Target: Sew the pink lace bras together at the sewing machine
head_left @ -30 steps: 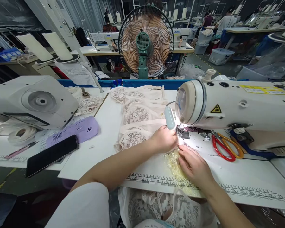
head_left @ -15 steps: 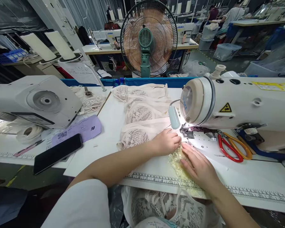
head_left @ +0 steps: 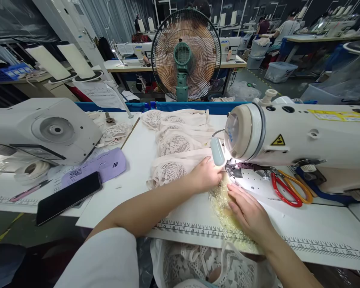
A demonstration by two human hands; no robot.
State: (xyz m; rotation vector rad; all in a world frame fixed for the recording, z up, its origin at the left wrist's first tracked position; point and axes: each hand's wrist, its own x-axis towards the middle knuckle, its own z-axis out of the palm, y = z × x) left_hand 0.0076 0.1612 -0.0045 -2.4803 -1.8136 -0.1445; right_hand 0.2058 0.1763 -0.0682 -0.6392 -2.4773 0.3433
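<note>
A pale yellow lace strip point(head_left: 222, 206) lies on the white table and runs up to the needle of the white sewing machine point(head_left: 300, 138). My left hand point(head_left: 208, 175) rests on the lace's far end beside the presser foot, fingers curled onto the fabric. My right hand point(head_left: 248, 212) lies flat on the lace's right side, fingers stretched toward the needle. The machine's small lamp point(head_left: 218, 151) shines just above my left hand.
Beige lace garments point(head_left: 175, 142) are stacked left of the needle. Red and orange scissors point(head_left: 289, 190) lie under the machine arm. A black phone point(head_left: 68, 197), purple card point(head_left: 103, 165) and tape roll point(head_left: 31, 170) lie left. A second machine point(head_left: 45, 130) and fan point(head_left: 186, 54) stand behind.
Both hands stay on the lace at the needle; the view has shifted slightly, and my left hand's fingers have eased a little toward the presser foot.
</note>
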